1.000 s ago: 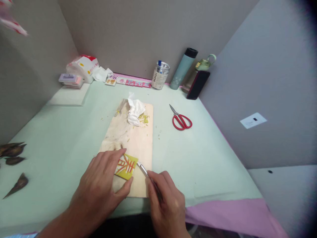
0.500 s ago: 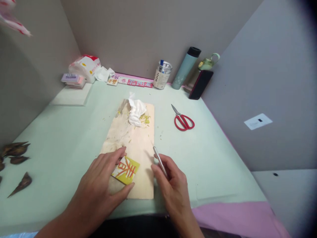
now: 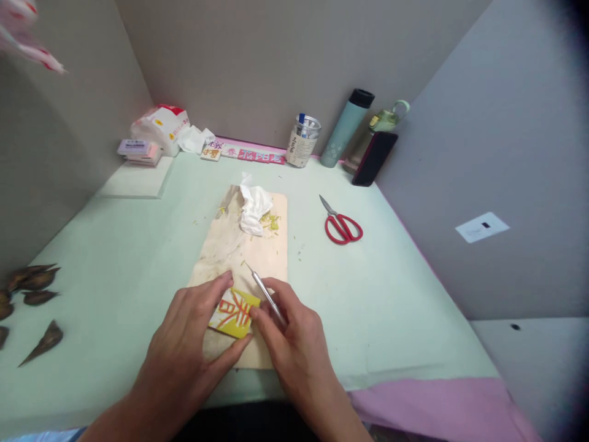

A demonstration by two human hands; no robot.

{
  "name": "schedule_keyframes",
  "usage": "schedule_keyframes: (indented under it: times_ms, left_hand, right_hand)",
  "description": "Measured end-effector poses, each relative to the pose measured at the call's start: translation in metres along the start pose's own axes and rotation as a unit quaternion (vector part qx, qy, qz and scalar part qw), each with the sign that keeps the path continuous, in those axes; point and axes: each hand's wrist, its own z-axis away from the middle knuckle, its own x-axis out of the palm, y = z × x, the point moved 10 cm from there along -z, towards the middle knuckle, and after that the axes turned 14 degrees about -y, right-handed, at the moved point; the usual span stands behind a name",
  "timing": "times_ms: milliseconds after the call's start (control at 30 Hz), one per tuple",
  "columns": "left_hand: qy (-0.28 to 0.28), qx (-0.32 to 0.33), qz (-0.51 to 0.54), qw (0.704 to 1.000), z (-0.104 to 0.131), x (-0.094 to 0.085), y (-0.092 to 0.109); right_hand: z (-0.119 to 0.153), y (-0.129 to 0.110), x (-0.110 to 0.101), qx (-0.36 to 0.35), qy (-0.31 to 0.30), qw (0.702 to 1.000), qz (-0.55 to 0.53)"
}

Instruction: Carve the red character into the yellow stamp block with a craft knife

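Observation:
A small square carving block (image 3: 239,328), yellow-green with white cut areas and a red-orange character, lies over the near part of a pale wooden board (image 3: 271,261). My left hand (image 3: 188,334) grips its edges between thumb and fingers. In my right hand (image 3: 294,334) is a slim silver carving knife (image 3: 264,288), its thin tip pointing up and away to the left, clear of the block. The right thumb is at the block's right edge; whether it presses there I cannot tell. Crumpled white tissue (image 3: 254,209) and yellow-green shavings (image 3: 272,222) lie on the board's far part.
Red-handled scissors (image 3: 343,227) lie right of the board. Along the back stand a tissue pack (image 3: 159,129), a jar (image 3: 302,144), a blue bottle (image 3: 345,132) and a phone (image 3: 375,159). Dark pointed pods (image 3: 43,344) lie at the left; small lettered blocks (image 3: 257,156) line the wall.
My right hand has moved left with the knife, from beside the board to the block's right edge. My left hand still holds the block in nearly the same place.

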Motion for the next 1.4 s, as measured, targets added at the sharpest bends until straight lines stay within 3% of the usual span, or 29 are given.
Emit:
schedule_keyframes:
  times_ms: [200, 500, 667, 967, 1300, 1400]
  left_hand:
    - [0.001, 0.011, -0.011, 1.0, 0.0, -0.001, 0.002]
    - [0.0, -0.019, 0.009, 1.0, 0.0, -0.003, -0.004]
    - [-0.008, -0.018, 0.012, 1.0, -0.001, -0.001, -0.002]
    - [-0.007, -0.001, -0.005, 1.0, -0.001, -0.002, 0.003]
    - [-0.006, -0.001, -0.004, 1.0, -0.001, -0.002, 0.002]
    - [-0.006, -0.02, -0.001, 1.0, -0.002, -0.004, -0.002]
  right_hand:
    - [-0.002, -0.012, 0.004, -0.029, -0.007, 1.0, 0.002]
    - [-0.002, -0.008, -0.004, -0.023, 0.031, 0.999, -0.012]
    - [-0.002, -0.006, -0.003, 0.001, 0.013, 1.0, -0.004]
    - [-0.007, -0.018, 0.007, -0.02, 0.002, 0.999, 0.032]
    - [-0.009, -0.014, 0.008, -0.02, 0.015, 0.999, -0.024]
    - [-0.008, -0.011, -0.002, -0.028, 0.045, 0.998, -0.045]
